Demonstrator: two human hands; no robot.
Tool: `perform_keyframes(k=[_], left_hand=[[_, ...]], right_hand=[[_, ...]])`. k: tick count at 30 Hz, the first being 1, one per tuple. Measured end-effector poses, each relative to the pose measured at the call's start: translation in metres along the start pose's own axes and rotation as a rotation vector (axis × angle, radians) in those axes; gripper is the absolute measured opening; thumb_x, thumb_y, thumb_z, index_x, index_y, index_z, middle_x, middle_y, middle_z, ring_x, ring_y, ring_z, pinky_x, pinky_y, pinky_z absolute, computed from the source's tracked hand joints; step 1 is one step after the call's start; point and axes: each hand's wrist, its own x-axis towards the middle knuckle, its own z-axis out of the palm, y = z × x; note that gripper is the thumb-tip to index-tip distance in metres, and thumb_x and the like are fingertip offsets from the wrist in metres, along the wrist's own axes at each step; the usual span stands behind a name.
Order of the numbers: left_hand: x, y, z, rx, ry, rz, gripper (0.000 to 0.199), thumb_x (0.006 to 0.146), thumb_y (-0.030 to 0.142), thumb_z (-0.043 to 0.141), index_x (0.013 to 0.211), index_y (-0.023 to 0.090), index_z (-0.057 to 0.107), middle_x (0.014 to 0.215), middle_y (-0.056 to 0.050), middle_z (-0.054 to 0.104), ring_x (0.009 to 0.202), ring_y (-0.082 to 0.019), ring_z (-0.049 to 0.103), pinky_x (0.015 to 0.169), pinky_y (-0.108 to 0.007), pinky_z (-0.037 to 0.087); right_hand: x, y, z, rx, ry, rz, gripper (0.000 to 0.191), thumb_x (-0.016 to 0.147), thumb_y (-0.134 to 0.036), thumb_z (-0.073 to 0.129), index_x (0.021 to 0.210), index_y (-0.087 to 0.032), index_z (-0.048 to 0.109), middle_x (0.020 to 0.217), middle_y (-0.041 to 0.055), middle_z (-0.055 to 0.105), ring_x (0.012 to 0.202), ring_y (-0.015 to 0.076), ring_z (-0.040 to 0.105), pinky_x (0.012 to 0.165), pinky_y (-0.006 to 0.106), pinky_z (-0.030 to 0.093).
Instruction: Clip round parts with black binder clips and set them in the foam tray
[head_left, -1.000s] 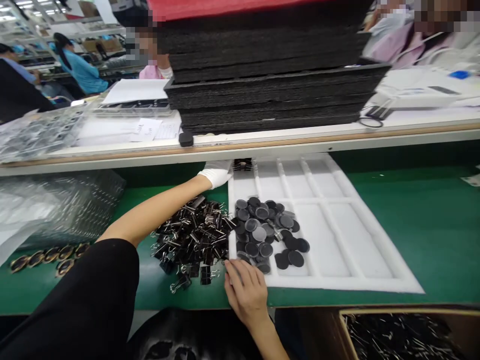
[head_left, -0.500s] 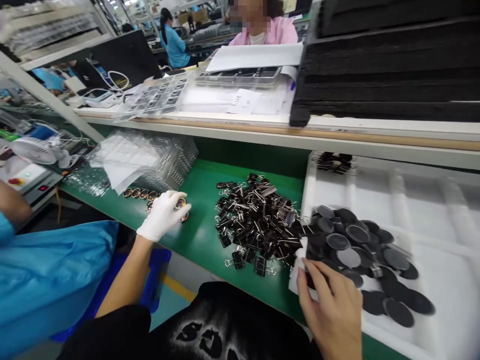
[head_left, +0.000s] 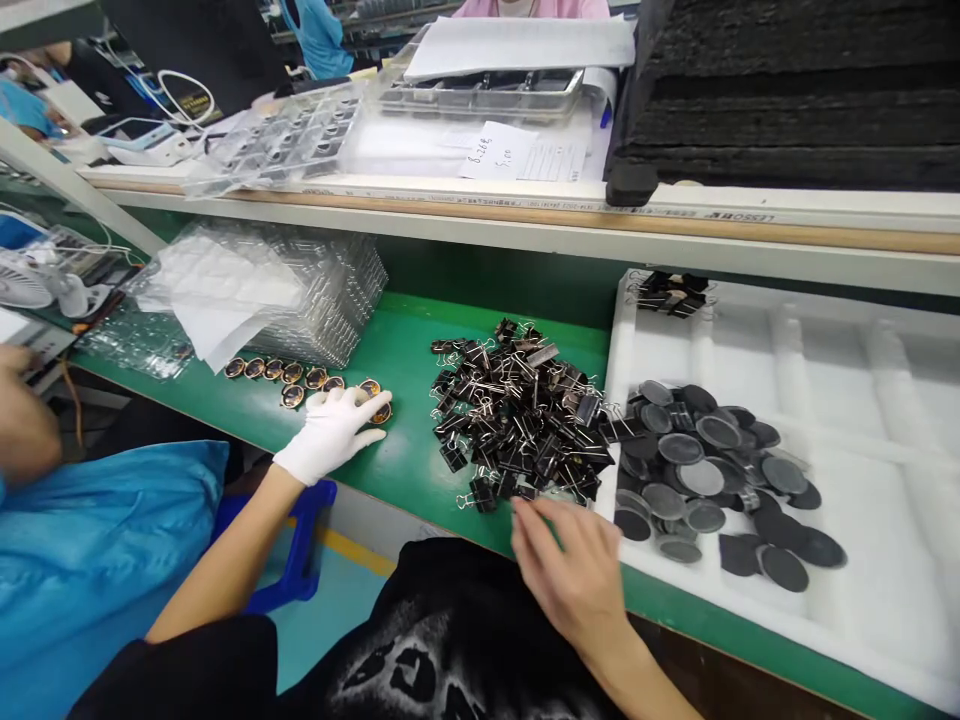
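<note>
Gold-rimmed discs (head_left: pixel 292 397): nine visible; two hands (head_left: pixel 326 435); one tray (head_left: pixel 892 430).

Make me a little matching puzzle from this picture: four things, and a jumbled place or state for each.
1. Left hand
2. Right hand
3. Dark discs
4. Black clip heap

A. Mostly on the green tabletop
B. Bare, at the clips' near edge
C. Gloved, by gold-rimmed pieces
D. Inside the white tray

Pairs: 1-C; 2-B; 3-D; 4-A
</note>
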Motion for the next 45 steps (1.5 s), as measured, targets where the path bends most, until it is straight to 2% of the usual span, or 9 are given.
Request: perform_keyframes(k=[6, 12, 18, 22, 25, 32, 36, 41, 45], left_hand=[[0.018, -0.01, 0.0, -0.006, -0.064, 0.038, 0.052, 0.096, 0.051, 0.061, 0.142, 0.028, 0.061, 0.134, -0.015, 0.065, 0.118, -0.037, 0.056, 0.1, -0.051, 0.036], [0.036, -0.019, 0.005, -0.02, -0.003, 0.061, 0.043, 0.088, 0.052, 0.069, 0.121, 0.025, 0.071, 0.124, -0.018, 0.065, 0.109, -0.039, 0.06, 0.09, -0.05, 0.042], [0.035, -0.012, 0.019, -0.076, 0.137, 0.205, 0.029, 0.102, 0.036, 0.049, 0.094, 0.021, 0.074, 0.101, -0.013, 0.078, 0.094, -0.031, 0.07, 0.081, -0.044, 0.045], [0.022, 0.02, 0.005, -0.31, 0.374, 0.077, 0.023, 0.096, 0.042, 0.061, 0.1, 0.024, 0.074, 0.097, -0.01, 0.08, 0.088, -0.029, 0.074, 0.081, -0.044, 0.051], [0.008, 0.07, -0.022, -0.8, 0.494, -0.122, 0.028, 0.097, 0.044, 0.061, 0.112, 0.022, 0.069, 0.082, -0.004, 0.076, 0.069, -0.02, 0.071, 0.071, -0.036, 0.055], [0.0, 0.179, -0.075, -1.581, -0.332, 0.059, 0.049, 0.105, 0.052, 0.046, 0.139, 0.017, 0.055, 0.069, -0.001, 0.069, 0.063, -0.014, 0.063, 0.064, -0.027, 0.053], [0.002, 0.192, -0.076, -1.768, -0.37, 0.149, 0.059, 0.107, 0.058, 0.036, 0.146, 0.015, 0.049, 0.08, -0.005, 0.069, 0.071, -0.015, 0.064, 0.069, -0.03, 0.053], [0.003, 0.193, -0.071, -1.521, -0.357, 0.205, 0.05, 0.105, 0.043, 0.049, 0.149, 0.021, 0.046, 0.123, -0.011, 0.067, 0.089, -0.017, 0.066, 0.081, -0.033, 0.056], [0.0, 0.198, -0.069, -1.51, -0.404, 0.214, 0.052, 0.105, 0.034, 0.045, 0.155, 0.021, 0.038, 0.089, -0.002, 0.068, 0.072, -0.014, 0.063, 0.075, -0.032, 0.056]], right_hand=[[-0.043, 0.044, -0.053, -0.448, -0.175, 0.378, 0.031, 0.105, -0.036, 0.052, 0.119, -0.013, 0.068, 0.102, 0.0147, 0.065, 0.087, 0.0303, 0.053, 0.071, 0.04, 0.033], [-0.059, 0.067, -0.055, -0.266, -0.21, 0.415, 0.033, 0.108, -0.043, 0.047, 0.116, -0.017, 0.066, 0.098, 0.0098, 0.062, 0.086, 0.0258, 0.054, 0.072, 0.036, 0.036], [-0.056, 0.066, -0.048, -0.079, -0.12, 0.484, 0.016, 0.106, -0.031, 0.055, 0.109, -0.017, 0.062, 0.102, 0.0077, 0.068, 0.091, 0.0238, 0.058, 0.078, 0.036, 0.04], [-0.049, 0.064, -0.053, -0.033, -0.053, 0.424, 0.01, 0.104, -0.019, 0.057, 0.108, -0.018, 0.066, 0.1, 0.0065, 0.071, 0.087, 0.0213, 0.061, 0.075, 0.036, 0.04], [-0.037, 0.053, -0.053, 0.015, 0.131, 0.35, 0.021, 0.097, -0.008, 0.063, 0.115, -0.018, 0.067, 0.102, 0.0077, 0.071, 0.09, 0.0206, 0.066, 0.078, 0.036, 0.046], [0.0, 0.018, -0.029, 0.116, 0.3, -0.043, 0.027, 0.096, -0.002, 0.061, 0.114, -0.018, 0.073, 0.101, 0.0085, 0.074, 0.105, 0.0231, 0.071, 0.081, 0.037, 0.055], [0.004, 0.02, -0.022, 0.109, 0.214, -0.107, 0.027, 0.097, -0.003, 0.06, 0.119, -0.012, 0.071, 0.11, 0.0138, 0.075, 0.116, 0.0278, 0.069, 0.088, 0.04, 0.058], [-0.003, 0.024, -0.02, 0.233, 0.11, -0.138, 0.036, 0.093, -0.002, 0.063, 0.127, -0.015, 0.068, 0.115, 0.0119, 0.075, 0.115, 0.026, 0.069, 0.09, 0.041, 0.059], [-0.003, 0.016, -0.018, 0.443, 0.21, 0.169, 0.042, 0.092, -0.006, 0.066, 0.132, -0.019, 0.065, 0.118, 0.013, 0.071, 0.108, 0.0246, 0.069, 0.089, 0.041, 0.06]])
